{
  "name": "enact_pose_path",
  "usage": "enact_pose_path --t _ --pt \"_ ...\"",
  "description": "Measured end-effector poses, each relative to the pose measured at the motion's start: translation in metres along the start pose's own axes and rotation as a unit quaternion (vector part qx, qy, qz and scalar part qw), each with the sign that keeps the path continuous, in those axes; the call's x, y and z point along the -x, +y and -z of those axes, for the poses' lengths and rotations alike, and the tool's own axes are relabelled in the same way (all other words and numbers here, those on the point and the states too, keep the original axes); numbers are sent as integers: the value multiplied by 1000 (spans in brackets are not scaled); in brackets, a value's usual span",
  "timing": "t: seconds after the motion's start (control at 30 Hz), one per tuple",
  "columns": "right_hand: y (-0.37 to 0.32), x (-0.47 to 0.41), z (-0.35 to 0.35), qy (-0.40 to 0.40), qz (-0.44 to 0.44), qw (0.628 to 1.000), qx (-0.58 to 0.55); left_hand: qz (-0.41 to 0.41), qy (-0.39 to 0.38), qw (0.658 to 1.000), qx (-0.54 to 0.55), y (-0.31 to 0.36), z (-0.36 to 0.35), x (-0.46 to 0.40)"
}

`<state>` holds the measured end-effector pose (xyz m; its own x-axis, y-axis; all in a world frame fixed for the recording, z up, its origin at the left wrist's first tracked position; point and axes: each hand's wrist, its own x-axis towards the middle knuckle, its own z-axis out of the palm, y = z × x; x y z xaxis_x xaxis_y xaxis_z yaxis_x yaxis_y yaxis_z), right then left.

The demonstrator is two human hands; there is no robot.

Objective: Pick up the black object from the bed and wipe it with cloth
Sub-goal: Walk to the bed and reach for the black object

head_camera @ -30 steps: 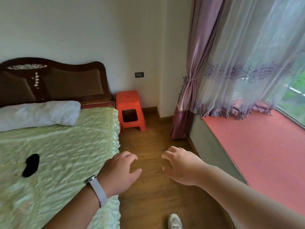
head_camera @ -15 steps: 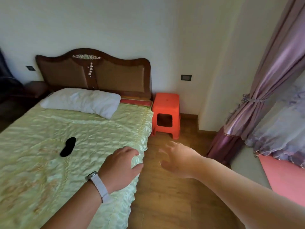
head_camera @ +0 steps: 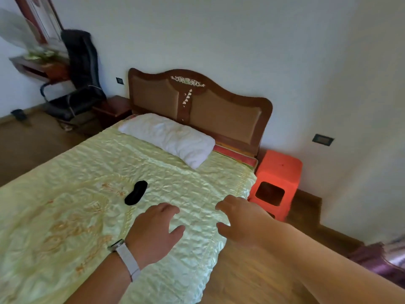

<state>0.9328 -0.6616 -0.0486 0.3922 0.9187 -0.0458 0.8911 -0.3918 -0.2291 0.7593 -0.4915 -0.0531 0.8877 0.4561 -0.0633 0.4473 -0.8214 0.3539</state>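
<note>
The black object [head_camera: 136, 192] lies on the bed [head_camera: 65, 194], just beyond and left of the left hand [head_camera: 153, 229], its long axis running away and to the right. That hand's fingers [head_camera: 168, 210] are loosely spread, holding nothing. The right hand [head_camera: 241, 220], equally slack and bare, sits farther off, so the left looks better placed to reach.

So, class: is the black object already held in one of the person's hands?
No, the black object lies on the bed, apart from the empty left hand and right hand.

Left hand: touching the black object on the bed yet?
Apart. The head view shows the left hand short of the black object, with bare green bedspread between them.
</note>
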Motion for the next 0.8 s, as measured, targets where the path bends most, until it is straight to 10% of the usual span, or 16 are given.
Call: enact_pose_path --t 0.8 --pt "-137 -300 -40 -130 187 971 73 179 53 982 -2 -245 47 -55"
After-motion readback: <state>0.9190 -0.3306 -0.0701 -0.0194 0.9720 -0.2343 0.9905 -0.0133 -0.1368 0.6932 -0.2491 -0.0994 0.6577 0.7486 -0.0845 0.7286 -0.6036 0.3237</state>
